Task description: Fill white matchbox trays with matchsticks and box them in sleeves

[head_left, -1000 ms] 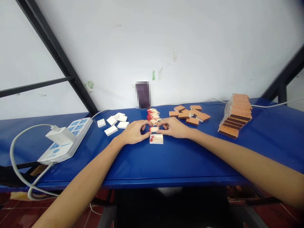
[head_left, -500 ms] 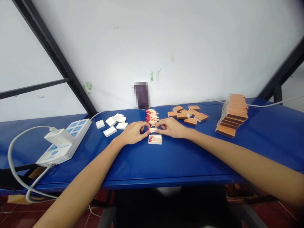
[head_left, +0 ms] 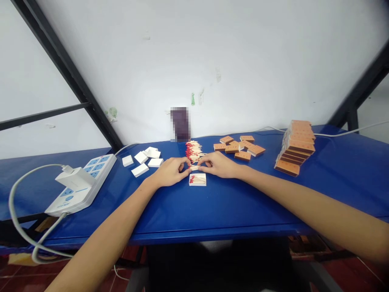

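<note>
Between my two hands is a small bundle of matches (head_left: 195,167), lying crosswise with the red heads to the left. My left hand (head_left: 172,171) pinches the head end between thumb and fingers. The plain ends are pinched by my right hand (head_left: 219,164). Just below, on the near side, a white matchbox tray (head_left: 197,184) lies open on the blue table with several matches in it. Beyond my hands a larger pile of red-headed matches (head_left: 193,151) is spread on the table.
Several white matchbox trays (head_left: 140,170) lie to the left, near a white power strip (head_left: 79,194) with a charger and cable. Loose orange matchbox sleeves (head_left: 242,155) lie right of the pile. Farther right stands a stack of matchboxes (head_left: 296,148). A pixelated dark object (head_left: 181,124) leans at the wall.
My hands stay at the matches with almost no movement; the bundle between them looks slightly narrower. The whole view has shifted a little.
</note>
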`<action>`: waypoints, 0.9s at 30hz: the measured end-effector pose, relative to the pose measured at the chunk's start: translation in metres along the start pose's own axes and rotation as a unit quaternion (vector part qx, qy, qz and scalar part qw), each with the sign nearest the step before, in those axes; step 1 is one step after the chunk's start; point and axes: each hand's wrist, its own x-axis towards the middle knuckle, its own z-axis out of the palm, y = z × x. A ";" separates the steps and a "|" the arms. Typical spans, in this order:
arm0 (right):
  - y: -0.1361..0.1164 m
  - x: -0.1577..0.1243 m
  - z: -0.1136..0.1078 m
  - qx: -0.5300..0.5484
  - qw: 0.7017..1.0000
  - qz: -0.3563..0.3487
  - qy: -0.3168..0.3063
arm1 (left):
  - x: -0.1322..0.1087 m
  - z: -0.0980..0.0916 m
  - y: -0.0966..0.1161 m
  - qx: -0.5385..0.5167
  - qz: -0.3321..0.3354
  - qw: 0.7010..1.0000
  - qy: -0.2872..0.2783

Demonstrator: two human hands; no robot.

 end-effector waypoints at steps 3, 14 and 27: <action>0.001 0.000 0.000 -0.002 1.000 -0.005 -0.002 | 0.000 0.002 -0.001 0.004 0.001 1.000 -0.001; 0.002 -0.002 0.001 -0.017 0.999 -0.030 0.009 | 0.001 0.002 0.003 0.011 0.002 1.000 -0.005; 0.003 -0.002 0.003 -0.017 1.000 -0.022 0.015 | 0.001 0.004 0.005 0.033 -0.004 0.999 0.007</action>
